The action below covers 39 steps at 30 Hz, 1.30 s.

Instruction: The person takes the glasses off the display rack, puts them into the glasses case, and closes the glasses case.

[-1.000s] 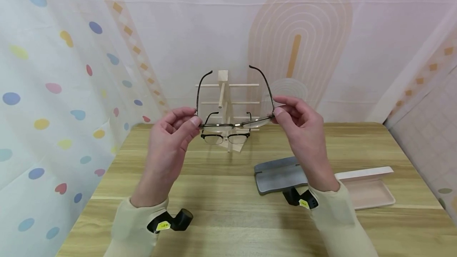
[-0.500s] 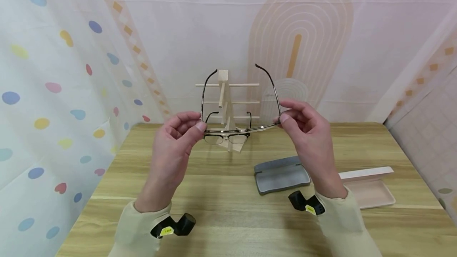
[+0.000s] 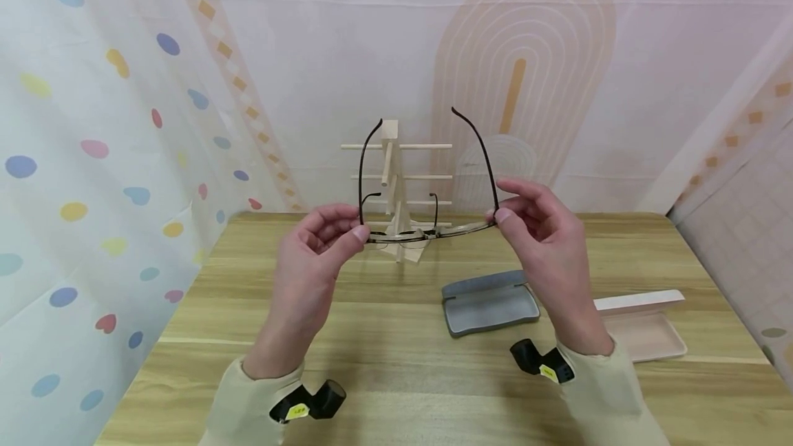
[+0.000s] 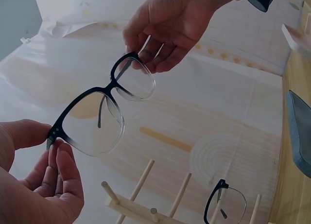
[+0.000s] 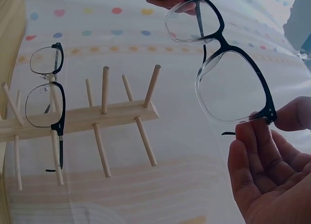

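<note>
A pair of eyeglasses (image 4: 73, 103) with a dark upper rim fading to clear below is held up between both hands, temples unfolded and pointing away. My left hand (image 3: 312, 274) pinches the left hinge corner between thumb and fingers. At the opposite hinge, my right hand (image 3: 548, 253) pinches the frame the same way. Behind them stands a pale wooden glasses rack (image 3: 390, 131) with several horizontal pegs. Lower on that rack hangs a second pair of glasses (image 5: 59, 107) with dark brows and thin lower rims; in the head view the held pair partly covers it.
On the wooden table (image 3: 396, 363) an opened grey glasses case (image 3: 492, 308) lies right of the rack. Farther right is an opened pale pink case (image 3: 650, 336), partly covered by the right forearm. Patterned curtains (image 3: 322, 54) hang behind and to the left.
Both hands have moved to the right and slightly down in the head view, carrying the eyeglasses along. The held front now overlaps the racked pair. The cases and rack stay put.
</note>
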Motion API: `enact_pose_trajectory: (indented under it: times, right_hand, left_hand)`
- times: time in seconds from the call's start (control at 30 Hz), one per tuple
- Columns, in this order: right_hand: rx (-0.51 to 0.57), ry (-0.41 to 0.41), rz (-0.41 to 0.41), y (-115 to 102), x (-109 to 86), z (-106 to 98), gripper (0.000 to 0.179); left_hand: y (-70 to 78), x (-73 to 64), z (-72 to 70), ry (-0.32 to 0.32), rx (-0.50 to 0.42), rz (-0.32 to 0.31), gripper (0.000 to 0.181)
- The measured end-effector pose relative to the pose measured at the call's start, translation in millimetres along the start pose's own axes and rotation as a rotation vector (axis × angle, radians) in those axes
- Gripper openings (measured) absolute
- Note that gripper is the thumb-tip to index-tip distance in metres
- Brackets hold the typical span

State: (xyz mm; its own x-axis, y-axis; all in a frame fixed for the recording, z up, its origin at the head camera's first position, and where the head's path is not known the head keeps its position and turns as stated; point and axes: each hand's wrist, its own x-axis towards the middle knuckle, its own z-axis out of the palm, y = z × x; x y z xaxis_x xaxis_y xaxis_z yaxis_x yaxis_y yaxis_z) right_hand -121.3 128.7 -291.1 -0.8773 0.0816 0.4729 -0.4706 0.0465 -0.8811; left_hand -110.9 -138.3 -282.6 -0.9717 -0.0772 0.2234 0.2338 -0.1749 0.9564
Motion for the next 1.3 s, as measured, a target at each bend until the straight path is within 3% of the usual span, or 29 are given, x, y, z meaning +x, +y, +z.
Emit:
enact_pose_trajectory:
  times: [0.2, 1.3]
  right_hand:
    - [-0.023, -0.005, -0.021, 2, -4.0, -4, 0.034]
    - [-0.207, -0.088, -0.066, 17, -26.9, -25, 0.043]
  left_hand:
    - [-3.6, -3.7, 1.7, 0.003, 0.067, 0.006, 0.024]
    - [-21.9, -18.3, 5.5, -0.032, 0.157, -0.019, 0.032]
